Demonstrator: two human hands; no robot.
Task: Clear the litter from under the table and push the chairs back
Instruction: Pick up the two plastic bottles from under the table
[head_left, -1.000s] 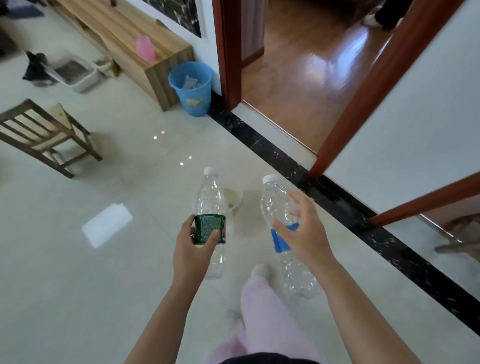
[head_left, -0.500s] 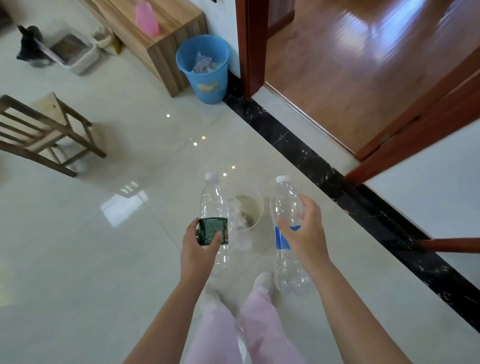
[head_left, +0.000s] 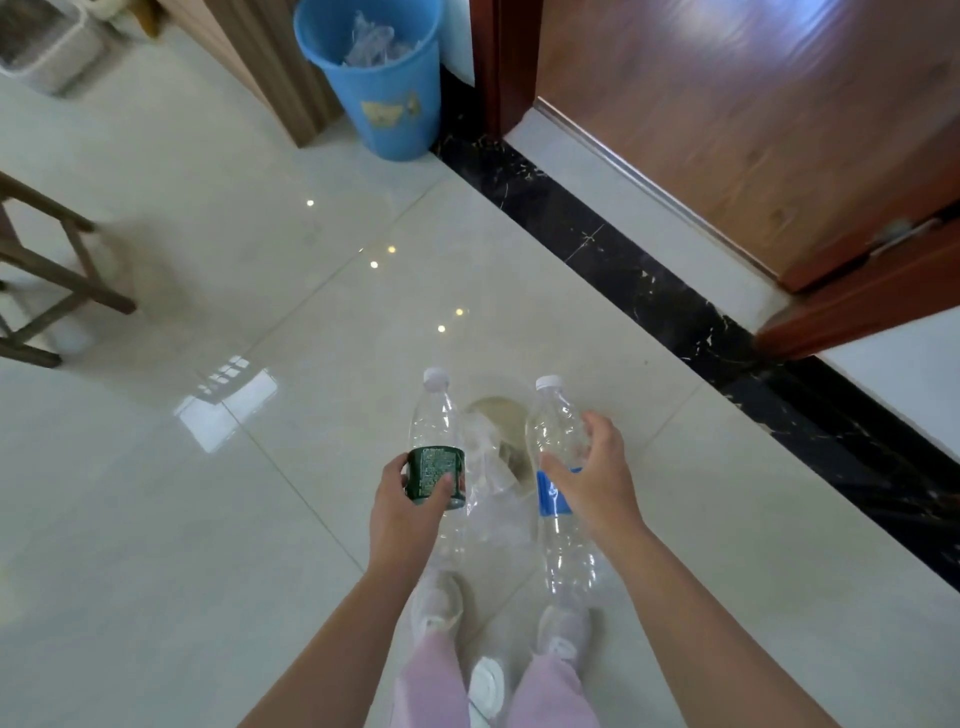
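Observation:
My left hand (head_left: 405, 506) grips an empty clear bottle with a green label (head_left: 435, 431), held upright. My right hand (head_left: 597, 475) grips a second empty clear bottle with a blue label (head_left: 558, 431). Between the two bottles I see crumpled clear plastic and a pale paper cup (head_left: 498, 415); which hand holds them I cannot tell. A blue waste bin (head_left: 379, 78) with clear plastic inside stands ahead by the door frame. Part of a wooden chair (head_left: 47, 275) shows at the left edge.
A wooden cabinet (head_left: 270, 67) stands left of the bin. A grey plastic tray (head_left: 44, 49) lies at the top left. A black tile strip (head_left: 649, 280) borders an open doorway with wood flooring (head_left: 753, 104). My feet in white shoes (head_left: 436, 603) are below.
I have walked forward toward the blue bin, which is now larger and closer. Both hands keep the same hold on the bottles. The chair has slid toward the left edge.

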